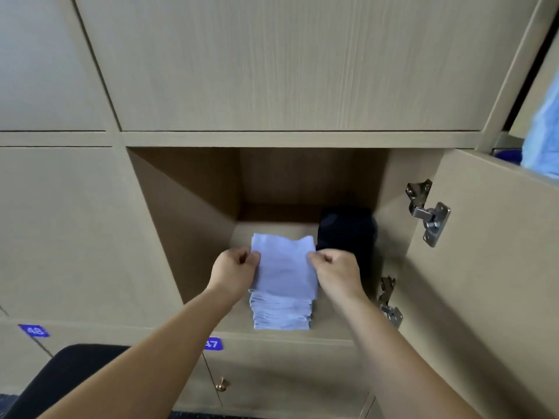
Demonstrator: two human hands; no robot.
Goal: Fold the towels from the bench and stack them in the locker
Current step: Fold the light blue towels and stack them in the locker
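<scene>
A black rounded shape (60, 376) fills the lower left corner, below labels 48 (34, 330) and 47 (212, 344). A brass knob (221, 385) sits under 47. Both forearms reach over the front lip of the locker (272, 335). The left hand (233, 267) and right hand (335, 269), fingers curled, each pinch a side edge of the top towel (284, 264). It lies on the stack (281, 313) of pale blue folded ones near the front. A dark bundle (348, 234) stands just right of the stack, behind the right hand. Open floor lies left of the stack and behind it. The door (484, 267) hangs open at right on two hinges (428, 211).
</scene>
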